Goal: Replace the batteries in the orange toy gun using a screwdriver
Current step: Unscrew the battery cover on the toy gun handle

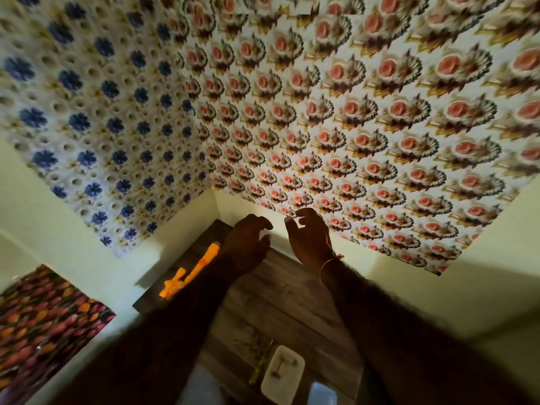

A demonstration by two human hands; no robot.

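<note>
A glossy orange plastic toy gun (191, 271), long and narrow, lies flat on the wood-grain table (271, 290), its long axis running from the near-left grip end to the barrel tip at the far right. Both hands hover above the table's far edge, holding nothing: the left hand (248, 244) just right of the barrel tip, the right hand (309, 238) well apart, fingers loosely curled. A white rounded tray (282, 372) and a thin yellowish screwdriver (261, 364) lie nearer.

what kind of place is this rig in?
Probably a home room corner, not a lab: floral wallpaper on both walls, a small wood-grain table pushed into the corner with the orange toy gun lying on it, and patterned fabric at lower left.
</note>
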